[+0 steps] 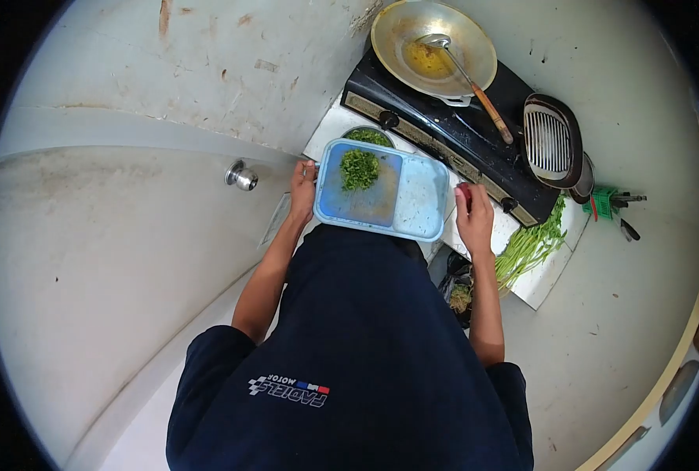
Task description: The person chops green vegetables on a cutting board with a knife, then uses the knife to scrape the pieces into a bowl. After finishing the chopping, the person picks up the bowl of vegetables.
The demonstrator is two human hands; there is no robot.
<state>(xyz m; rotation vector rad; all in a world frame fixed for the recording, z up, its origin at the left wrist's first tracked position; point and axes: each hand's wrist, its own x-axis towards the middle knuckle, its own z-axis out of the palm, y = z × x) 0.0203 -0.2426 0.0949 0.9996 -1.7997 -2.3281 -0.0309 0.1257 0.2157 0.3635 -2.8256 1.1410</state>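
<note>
- Blue board (420,196), head view: in front of the person's dark shirt (381,314), near side of the stove (459,124). Roughly rectangular, rounded corners, pale raised rim.
- Board face in two parts. Left part larger, deeper blue, cloudy, with a brownish smear low down. Right part narrower, paler, flecked with small dark specks.
- Chopped greens (360,170): one loose, bright mound on the upper middle of the deeper-blue part; a few stray bits around it.
- Left hand (303,188): fingers grasping the board at its left end, some of them hidden by it.
- Right hand (475,212): just beside the board's right end, fingers curled around a dark red object (465,193). Mostly covered; cannot tell what it is.
- Bowl (371,128): beyond the board's upper left, partly hidden by it, more chopped greens inside. Cannot tell if board and bowl touch.
- Stove carries a wok (475,47) with yellowish residue; a wooden-handled ladle (483,102) rests in it, handle out over the rim. Ridged grill pan (551,141) at the stove's right end.
- Long green stalks (530,247) on the white counter (536,292), right of the right forearm. Small green basket (599,202) beyond.
</note>
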